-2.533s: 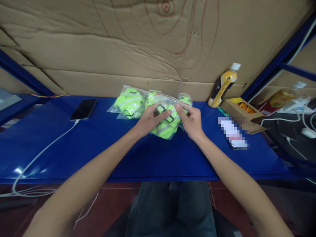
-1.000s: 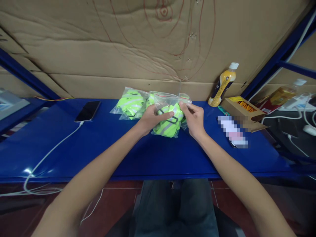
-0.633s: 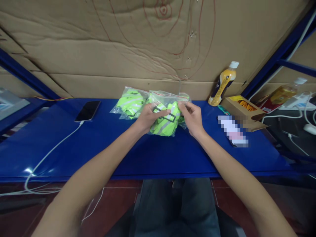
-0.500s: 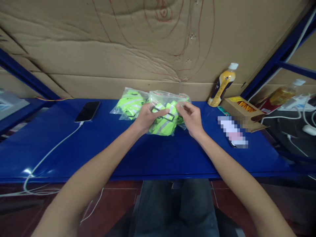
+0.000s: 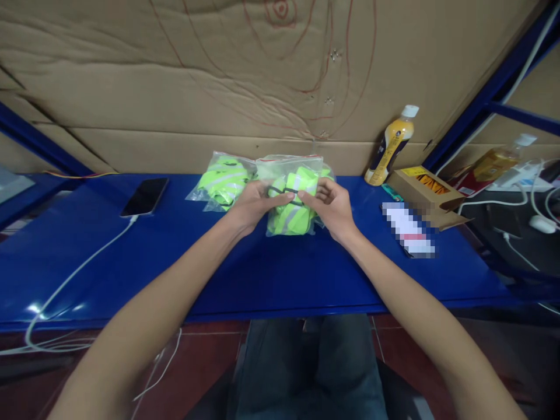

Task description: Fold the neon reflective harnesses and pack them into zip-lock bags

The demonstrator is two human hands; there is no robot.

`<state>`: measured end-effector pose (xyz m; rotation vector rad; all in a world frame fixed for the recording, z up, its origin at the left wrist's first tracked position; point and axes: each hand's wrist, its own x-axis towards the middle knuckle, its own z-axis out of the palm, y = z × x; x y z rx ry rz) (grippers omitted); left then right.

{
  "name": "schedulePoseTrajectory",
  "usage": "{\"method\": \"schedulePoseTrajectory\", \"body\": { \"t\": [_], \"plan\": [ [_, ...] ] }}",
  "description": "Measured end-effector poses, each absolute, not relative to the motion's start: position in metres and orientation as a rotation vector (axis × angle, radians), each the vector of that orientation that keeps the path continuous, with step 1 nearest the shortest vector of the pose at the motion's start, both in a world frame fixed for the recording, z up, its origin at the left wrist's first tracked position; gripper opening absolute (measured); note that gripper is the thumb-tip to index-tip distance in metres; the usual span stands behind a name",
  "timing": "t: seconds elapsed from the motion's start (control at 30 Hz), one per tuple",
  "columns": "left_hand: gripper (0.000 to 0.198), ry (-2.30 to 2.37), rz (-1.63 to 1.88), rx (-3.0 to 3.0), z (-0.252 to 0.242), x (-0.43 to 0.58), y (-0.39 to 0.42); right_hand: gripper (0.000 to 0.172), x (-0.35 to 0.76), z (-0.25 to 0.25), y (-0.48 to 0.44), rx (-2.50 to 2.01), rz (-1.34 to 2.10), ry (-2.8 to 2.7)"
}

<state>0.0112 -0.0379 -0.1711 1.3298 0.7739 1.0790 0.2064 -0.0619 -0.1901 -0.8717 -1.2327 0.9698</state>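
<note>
Between my hands is a clear zip bag [image 5: 289,223] with a folded neon-yellow reflective strap bundle inside, grey stripes and a black buckle showing. My left hand [image 5: 254,204] grips its left side, thumb lying across the front. From the right, my right hand [image 5: 330,204] holds the other side, its thumb also pressed on the front and its fingers curled behind. The two thumb tips almost meet over the black part. Beside my left hand lies another clear bag [image 5: 223,179] with similar neon-yellow contents. More neon-yellow material shows behind the held bag, partly hidden.
On the blue table [image 5: 175,262] a black phone [image 5: 145,196] lies at the left, with a white cable attached. To the right stand a yellow drink bottle [image 5: 392,146] and an open cardboard box [image 5: 426,192]; a blurred-out phone [image 5: 409,230] lies before them. A cardboard wall [image 5: 196,105] rises behind.
My right hand has shifted from the bag's upper right edge to its side, bringing the thumb onto the front. The bag is now more upright and squared to me. The view has shifted slightly.
</note>
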Motion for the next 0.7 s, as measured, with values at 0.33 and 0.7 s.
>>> {"method": "schedulePoseTrajectory", "body": {
  "t": [0.33,0.7],
  "plan": [
    [0.047,0.809,1.142,1.401,-0.1728,0.0148,-0.036,0.061,0.2068,-0.1889,-0.0625,-0.824,1.098,-1.202],
    [0.048,0.756,1.144,1.375,-0.1696,0.0088,-0.0344,0.059,0.2111,-0.1892,-0.0581,-0.811,1.022,-1.196]
  ]
}}
